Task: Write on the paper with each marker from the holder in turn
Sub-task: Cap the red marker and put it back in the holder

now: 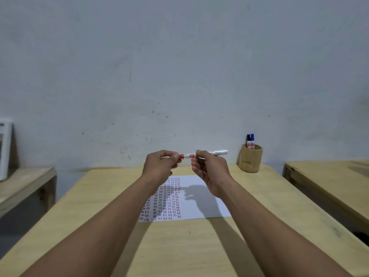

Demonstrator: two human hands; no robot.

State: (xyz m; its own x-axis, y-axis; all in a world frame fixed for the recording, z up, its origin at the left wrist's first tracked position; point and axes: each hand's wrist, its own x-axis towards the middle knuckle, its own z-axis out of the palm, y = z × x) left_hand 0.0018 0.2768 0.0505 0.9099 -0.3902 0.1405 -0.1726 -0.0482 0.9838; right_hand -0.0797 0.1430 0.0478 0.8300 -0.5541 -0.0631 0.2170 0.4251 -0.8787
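A white marker with red ends (217, 152) is held level in the air above the paper. My right hand (209, 168) grips its barrel. My left hand (161, 164) pinches its red cap end. The white paper (201, 206) lies on the wooden table (175, 246), its left half covered with rows of short red and dark strokes. A round bamboo holder (250, 158) stands at the table's far right with two markers in it, one black-capped (248, 140) and one blue-capped (252, 140).
A grey wall rises right behind the table. A second wooden table (329, 182) stands to the right across a gap. On the left a lower wooden bench (24, 182) carries a white frame (5, 146) that leans against the wall.
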